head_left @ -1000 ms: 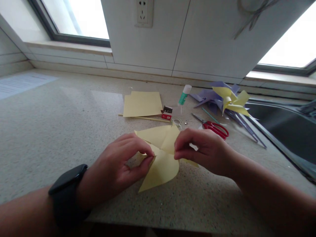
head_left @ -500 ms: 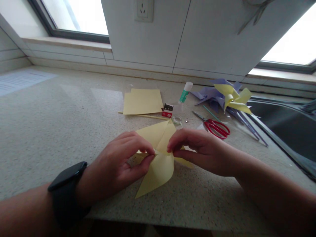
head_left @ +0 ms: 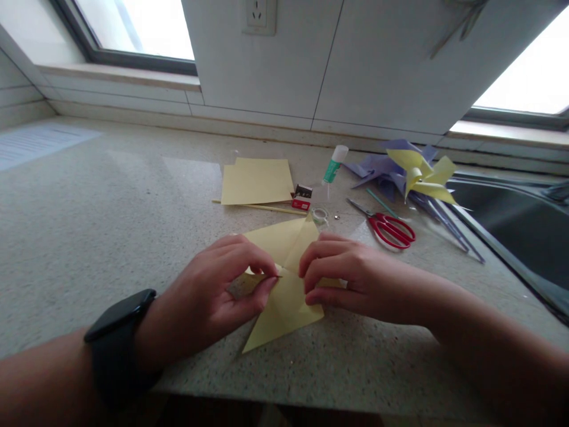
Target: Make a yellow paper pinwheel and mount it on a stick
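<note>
A cut yellow paper square (head_left: 284, 308) lies on the speckled counter (head_left: 111, 225) near its front edge, its flaps partly bent toward the middle. My left hand (head_left: 217, 290), with a black watch on the wrist, pinches a flap tip at the paper's centre between thumb and forefinger. My right hand (head_left: 351, 276) rests on the paper's right side, its fingers curled and pressed on a flap right beside the left hand's pinch.
Behind the hands lie flat yellow sheets (head_left: 256, 181) on a thin stick, a small red box (head_left: 301, 198), a glue bottle (head_left: 333, 165), red scissors (head_left: 391, 228), and finished purple and yellow pinwheels (head_left: 413, 172). A dark sink (head_left: 524, 231) lies at the right.
My right hand has dropped from a raised pinch to press on the paper's right side. The paper has flattened and shifted slightly. My left hand keeps its pinch at the centre.
</note>
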The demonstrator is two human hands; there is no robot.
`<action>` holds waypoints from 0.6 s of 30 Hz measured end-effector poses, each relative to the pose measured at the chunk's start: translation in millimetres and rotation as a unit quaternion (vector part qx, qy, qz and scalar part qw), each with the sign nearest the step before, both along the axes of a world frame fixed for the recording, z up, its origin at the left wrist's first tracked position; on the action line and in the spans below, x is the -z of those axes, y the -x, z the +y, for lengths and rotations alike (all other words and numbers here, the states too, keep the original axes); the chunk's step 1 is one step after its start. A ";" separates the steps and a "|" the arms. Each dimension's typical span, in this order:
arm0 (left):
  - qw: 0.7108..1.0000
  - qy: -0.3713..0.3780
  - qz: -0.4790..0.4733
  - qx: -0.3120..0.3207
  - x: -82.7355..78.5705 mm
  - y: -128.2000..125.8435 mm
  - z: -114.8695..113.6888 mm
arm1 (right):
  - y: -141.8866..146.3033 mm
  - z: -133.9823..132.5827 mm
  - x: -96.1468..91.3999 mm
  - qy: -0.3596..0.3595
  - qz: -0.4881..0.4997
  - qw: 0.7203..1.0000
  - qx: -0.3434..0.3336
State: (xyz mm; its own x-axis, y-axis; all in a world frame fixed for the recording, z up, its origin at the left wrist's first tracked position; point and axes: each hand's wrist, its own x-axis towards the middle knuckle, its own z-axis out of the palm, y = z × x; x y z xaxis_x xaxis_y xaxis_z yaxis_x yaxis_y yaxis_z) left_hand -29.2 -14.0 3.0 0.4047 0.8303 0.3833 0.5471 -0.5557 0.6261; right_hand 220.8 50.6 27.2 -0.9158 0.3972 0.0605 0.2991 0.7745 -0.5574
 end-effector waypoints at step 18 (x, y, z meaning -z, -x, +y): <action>1.000 0.006 0.003 0.007 0.4 0.7 0.7 | -10.6 1.2 -8.4 0.131 -0.073 0.989 0.016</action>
State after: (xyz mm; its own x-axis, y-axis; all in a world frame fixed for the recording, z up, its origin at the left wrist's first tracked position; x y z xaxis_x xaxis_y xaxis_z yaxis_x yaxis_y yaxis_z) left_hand -29.9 -13.3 2.6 0.4184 0.8289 0.3714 0.5432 -0.5560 0.6291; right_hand 231.4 51.8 35.6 -0.8942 0.4099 -0.1799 0.4126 0.5987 -0.6866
